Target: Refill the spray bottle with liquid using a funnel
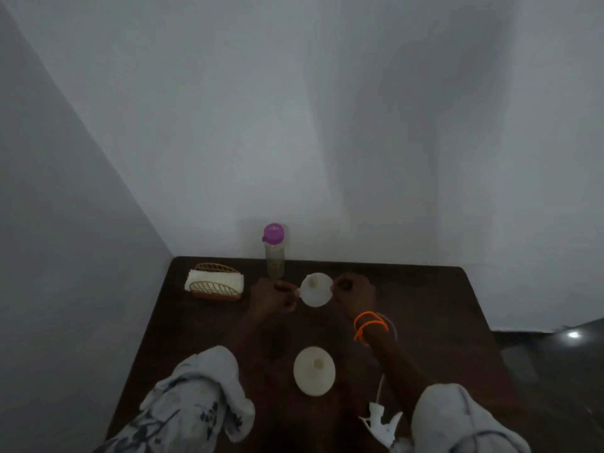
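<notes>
1. Both hands pinch the small funnel [315, 290] by its rim, my left hand [274, 297] on one side and my right hand [354, 293] on the other, above the dark table [441, 308].
2. It looks light, thin and a bit slippery, so I think the rim is the best place to hold.
3. Nearer me sits a bigger white round thing [314, 370] (maybe the spray bottle from above, I cannot tell).
4. The spray head [380, 420] lies by my right sleeve.
5. The purple-capped bottle [275, 250] stands at the back.
</notes>
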`<action>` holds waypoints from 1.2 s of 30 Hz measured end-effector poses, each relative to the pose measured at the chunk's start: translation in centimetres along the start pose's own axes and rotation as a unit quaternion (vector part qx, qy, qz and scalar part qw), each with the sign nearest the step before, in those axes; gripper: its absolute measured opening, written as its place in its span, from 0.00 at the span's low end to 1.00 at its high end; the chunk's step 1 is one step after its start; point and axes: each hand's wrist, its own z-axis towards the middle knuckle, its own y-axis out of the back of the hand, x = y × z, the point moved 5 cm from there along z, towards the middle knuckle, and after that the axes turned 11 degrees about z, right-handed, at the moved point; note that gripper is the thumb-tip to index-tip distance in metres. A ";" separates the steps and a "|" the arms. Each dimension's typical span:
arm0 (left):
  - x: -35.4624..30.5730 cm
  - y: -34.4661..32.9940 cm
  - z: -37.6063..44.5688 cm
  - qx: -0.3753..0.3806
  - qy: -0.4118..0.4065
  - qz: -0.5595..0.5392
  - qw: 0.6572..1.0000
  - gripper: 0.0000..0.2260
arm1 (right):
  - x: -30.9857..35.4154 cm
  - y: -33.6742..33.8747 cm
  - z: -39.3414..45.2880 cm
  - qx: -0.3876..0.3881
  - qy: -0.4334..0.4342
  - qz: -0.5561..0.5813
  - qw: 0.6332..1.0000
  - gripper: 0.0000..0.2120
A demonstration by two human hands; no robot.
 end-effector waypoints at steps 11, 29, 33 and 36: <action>7.9 -3.7 9.3 -0.072 0.112 -0.114 0.984 0.07 | -5.9 -6.0 4.8 -0.014 -0.027 0.034 0.999 0.03; 5.8 -3.5 7.8 -0.128 0.123 -0.223 0.959 0.06 | -6.3 -5.4 5.0 -0.048 -0.050 0.085 0.994 0.10; 6.4 -3.9 5.0 -0.110 0.121 -0.247 0.955 0.08 | -6.0 -1.1 0.6 -0.082 -0.030 0.087 0.992 0.09; 6.3 -4.3 1.5 -0.100 0.104 -0.264 0.954 0.11 | -7.6 2.1 -3.8 -0.108 -0.041 0.078 0.990 0.08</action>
